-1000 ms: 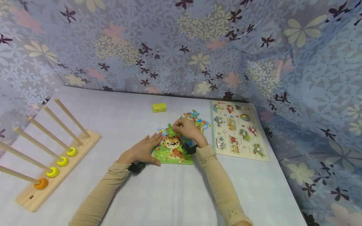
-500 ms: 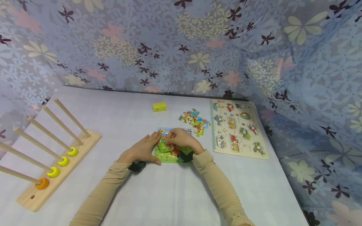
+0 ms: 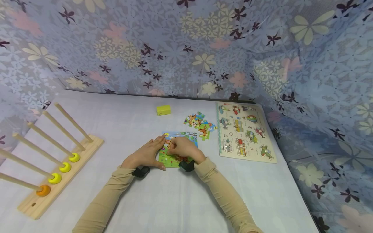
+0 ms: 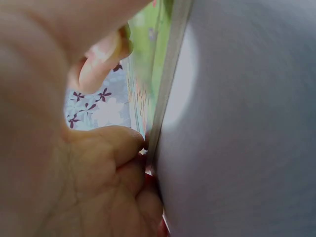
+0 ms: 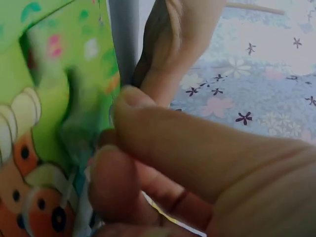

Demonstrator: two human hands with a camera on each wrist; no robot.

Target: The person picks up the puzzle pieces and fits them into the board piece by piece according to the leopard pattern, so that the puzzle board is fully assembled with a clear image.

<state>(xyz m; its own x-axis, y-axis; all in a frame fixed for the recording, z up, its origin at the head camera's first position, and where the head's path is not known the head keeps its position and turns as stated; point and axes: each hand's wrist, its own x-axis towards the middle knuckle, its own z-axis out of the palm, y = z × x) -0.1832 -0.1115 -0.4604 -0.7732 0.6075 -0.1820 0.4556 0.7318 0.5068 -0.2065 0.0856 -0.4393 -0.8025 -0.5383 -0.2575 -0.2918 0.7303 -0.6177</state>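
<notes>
A square picture puzzle point(image 3: 190, 137) with a spotted leopard cub on green and blue lies in front of me. My left hand point(image 3: 145, 155) rests along its left side, fingers straight at the upper corner and thumb spread near the lower one. Over the puzzle's middle left, my right hand point(image 3: 186, 149) pinches a green piece point(image 5: 94, 52) between thumb and forefinger. In the right wrist view this piece lies against the picture with a dark gap along its edge. The left wrist view shows the puzzle's edge point(image 4: 170, 84) against the left fingers.
Several joined loose pieces point(image 3: 204, 130) lie behind and to the right. A pale board with vehicle cut-outs point(image 3: 230, 133) is farther right. A yellow block point(image 3: 163, 110) stands at the back. At left is a wooden peg rack point(image 3: 68, 173) with yellow and orange beads.
My right hand has brought the green piece from the puzzle's top edge down and left, lowering it onto the picture. The left hand has stayed in place.
</notes>
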